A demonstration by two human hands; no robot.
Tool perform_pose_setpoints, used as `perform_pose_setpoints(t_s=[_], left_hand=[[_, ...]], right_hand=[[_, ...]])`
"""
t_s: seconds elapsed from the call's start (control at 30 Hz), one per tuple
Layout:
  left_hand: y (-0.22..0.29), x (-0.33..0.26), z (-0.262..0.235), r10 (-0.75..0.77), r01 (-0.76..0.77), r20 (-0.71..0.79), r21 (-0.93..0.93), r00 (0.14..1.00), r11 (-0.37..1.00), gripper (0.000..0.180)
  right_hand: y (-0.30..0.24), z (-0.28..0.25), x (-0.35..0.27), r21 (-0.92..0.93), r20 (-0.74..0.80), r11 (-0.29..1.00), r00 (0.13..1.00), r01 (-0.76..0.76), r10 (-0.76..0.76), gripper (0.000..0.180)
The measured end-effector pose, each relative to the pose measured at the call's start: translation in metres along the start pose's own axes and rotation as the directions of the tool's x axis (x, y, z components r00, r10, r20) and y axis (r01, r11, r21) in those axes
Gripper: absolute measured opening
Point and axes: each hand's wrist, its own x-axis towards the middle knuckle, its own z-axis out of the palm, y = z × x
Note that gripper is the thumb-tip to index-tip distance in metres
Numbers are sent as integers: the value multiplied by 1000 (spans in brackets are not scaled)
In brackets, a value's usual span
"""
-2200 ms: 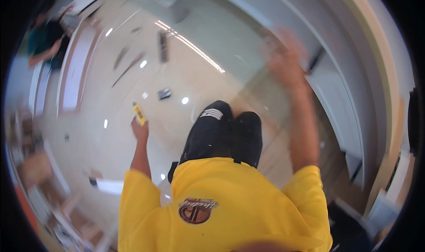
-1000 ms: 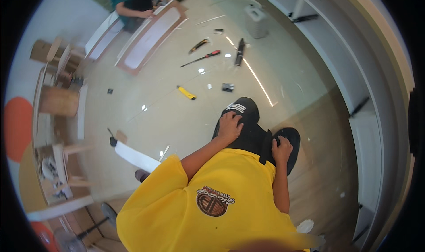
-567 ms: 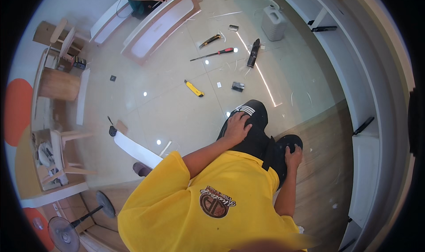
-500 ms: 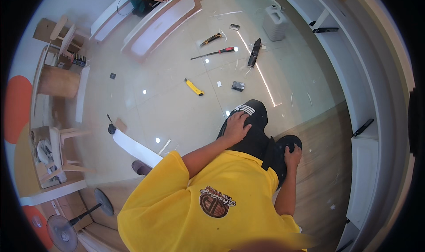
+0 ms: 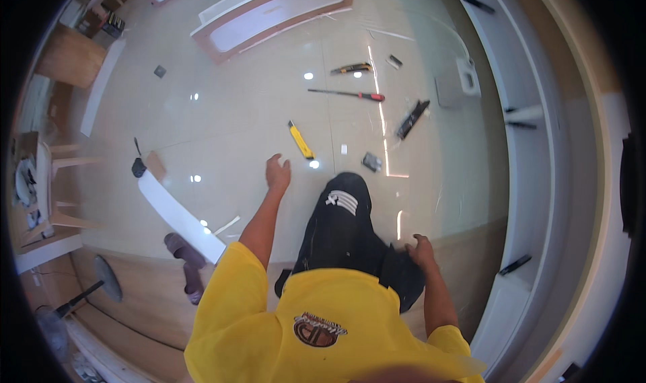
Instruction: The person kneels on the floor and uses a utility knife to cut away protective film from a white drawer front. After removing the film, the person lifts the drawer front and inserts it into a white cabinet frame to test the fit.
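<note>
My left hand [image 5: 277, 173] is stretched out low over the glossy tile floor, fingers loosely apart and holding nothing. A yellow utility knife [image 5: 301, 139] lies just beyond its fingertips, not touched. My right hand [image 5: 422, 250] rests on the black trouser leg [image 5: 343, 232] near the wooden floor strip, with nothing in it. My yellow shirt [image 5: 316, 322] fills the lower middle of the view.
Beyond the knife lie a red-handled screwdriver [image 5: 350, 94], a yellow-and-black tool [image 5: 351, 67], a black tool [image 5: 412, 119], a small dark object [image 5: 371, 162] and a white container [image 5: 457, 84]. A curved white board [image 5: 178, 215] and sandals [image 5: 185, 255] lie left. White shelving [image 5: 538, 154] stands right.
My left hand has lifted off my knee and reached forward over the floor toward the yellow knife. My right hand has stayed on the trouser leg. The view has tilted further down.
</note>
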Motion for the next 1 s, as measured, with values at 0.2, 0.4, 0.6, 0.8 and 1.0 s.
perform_pose_setpoints(t_s=[0.2, 0.4, 0.6, 0.8, 1.0], left_hand=[[-70, 129, 12, -315, 407, -302, 316, 900, 857, 63], [-63, 147, 22, -350, 497, -391, 385, 851, 778, 69], [-63, 146, 11, -403, 477, -289, 264, 869, 838, 69], [-67, 147, 16, -413, 495, -299, 299, 860, 816, 69], [-71, 144, 20, -342, 447, -333, 321, 878, 835, 66]], right_hand=[[-201, -84, 211, -252, 219, 825, 860, 506, -461, 29], [-476, -135, 438, -250, -68, 720, 730, 647, -680, 36], [-753, -169, 565, -563, -228, 261, 156, 784, -961, 84], [-818, -164, 607, -746, 10, 274, 422, 607, -907, 56], [-775, -167, 553, -667, 213, 1, 192, 745, -958, 29]])
